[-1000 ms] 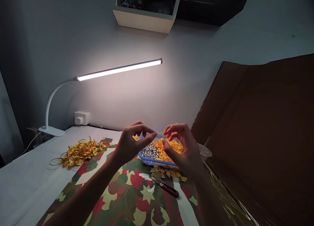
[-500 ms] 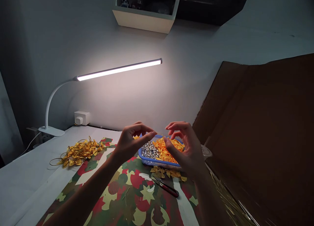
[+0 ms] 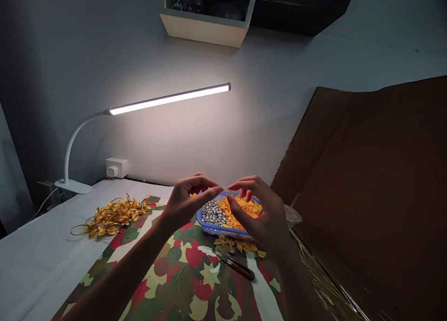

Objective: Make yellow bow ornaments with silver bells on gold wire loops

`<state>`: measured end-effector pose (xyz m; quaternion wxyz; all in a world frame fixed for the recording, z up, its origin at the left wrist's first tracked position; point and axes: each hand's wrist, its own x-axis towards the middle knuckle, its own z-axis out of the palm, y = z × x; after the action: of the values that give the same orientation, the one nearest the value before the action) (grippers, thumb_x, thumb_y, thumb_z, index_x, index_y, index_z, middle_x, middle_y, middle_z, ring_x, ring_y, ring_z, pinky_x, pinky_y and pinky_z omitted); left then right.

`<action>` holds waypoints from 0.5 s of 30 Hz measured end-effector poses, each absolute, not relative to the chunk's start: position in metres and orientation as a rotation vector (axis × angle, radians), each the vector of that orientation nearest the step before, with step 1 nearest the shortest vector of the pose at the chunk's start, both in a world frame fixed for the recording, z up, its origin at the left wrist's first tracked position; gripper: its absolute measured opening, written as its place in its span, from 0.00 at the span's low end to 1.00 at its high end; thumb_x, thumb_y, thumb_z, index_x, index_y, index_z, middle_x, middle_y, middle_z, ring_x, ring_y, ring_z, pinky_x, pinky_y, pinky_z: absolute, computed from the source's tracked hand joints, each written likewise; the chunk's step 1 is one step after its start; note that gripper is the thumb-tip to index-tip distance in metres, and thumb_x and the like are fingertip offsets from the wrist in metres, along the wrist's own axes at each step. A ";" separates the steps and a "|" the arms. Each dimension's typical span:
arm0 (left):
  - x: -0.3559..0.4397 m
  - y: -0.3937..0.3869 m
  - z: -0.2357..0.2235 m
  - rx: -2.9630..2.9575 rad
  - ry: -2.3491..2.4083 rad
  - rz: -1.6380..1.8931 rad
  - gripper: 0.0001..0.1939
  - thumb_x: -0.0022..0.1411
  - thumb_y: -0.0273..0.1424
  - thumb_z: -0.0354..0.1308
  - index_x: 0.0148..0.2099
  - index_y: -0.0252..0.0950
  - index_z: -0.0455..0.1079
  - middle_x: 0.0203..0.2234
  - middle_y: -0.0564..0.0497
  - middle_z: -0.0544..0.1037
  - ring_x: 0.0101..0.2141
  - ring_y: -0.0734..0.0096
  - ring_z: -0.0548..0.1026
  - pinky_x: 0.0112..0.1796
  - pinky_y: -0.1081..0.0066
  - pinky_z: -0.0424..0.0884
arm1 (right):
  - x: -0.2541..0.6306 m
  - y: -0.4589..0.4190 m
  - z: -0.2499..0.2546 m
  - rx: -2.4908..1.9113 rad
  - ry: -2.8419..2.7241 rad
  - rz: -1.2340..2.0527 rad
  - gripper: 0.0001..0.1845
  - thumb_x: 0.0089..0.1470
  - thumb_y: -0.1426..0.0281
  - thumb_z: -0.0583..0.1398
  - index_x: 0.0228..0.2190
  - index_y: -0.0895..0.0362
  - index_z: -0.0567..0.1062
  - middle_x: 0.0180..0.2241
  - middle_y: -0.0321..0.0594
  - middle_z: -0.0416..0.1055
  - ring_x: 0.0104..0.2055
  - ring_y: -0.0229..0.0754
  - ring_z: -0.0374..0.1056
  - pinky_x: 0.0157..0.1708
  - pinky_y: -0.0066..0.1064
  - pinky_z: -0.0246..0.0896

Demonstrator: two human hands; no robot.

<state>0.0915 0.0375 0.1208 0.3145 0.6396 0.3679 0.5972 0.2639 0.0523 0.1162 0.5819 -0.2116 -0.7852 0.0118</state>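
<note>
My left hand is raised over the blue basket, thumb and forefinger pinched together; whatever may be between them is too small to make out. Facing it, my right hand has its thumb and forefinger slightly apart, tips close to the left fingertips. Nothing shows in the right fingers. Silver beads fill the basket's left part and yellow ribbon bows the rest. More bows lie just in front of the basket, near a pair of small dark-handled scissors or snips.
A heap of yellow bows on golden cords lies at left on the white table covering. A clamp lamp shines above. Cardboard leans at right, with golden strands below it. A clear plastic lid sits behind my right hand.
My right hand has moved left, bringing its fingertips up to the left ones, and its thumb and forefinger have drawn closer together. My left hand has stayed nearly still.
</note>
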 end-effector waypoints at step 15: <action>0.093 0.032 0.140 1.396 0.724 1.290 0.07 0.41 0.32 0.52 0.16 0.38 0.60 0.16 0.54 0.59 0.23 0.71 0.56 0.26 0.69 0.57 | 0.270 0.047 0.121 -0.537 -1.786 0.572 0.03 0.54 0.69 0.59 0.28 0.53 0.72 0.25 0.33 0.69 0.24 0.35 0.65 0.24 0.28 0.65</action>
<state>0.0926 0.0315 0.1396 0.5261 0.5837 0.3027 0.5394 0.2695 0.0475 0.1207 0.5608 -0.2280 -0.7580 0.2428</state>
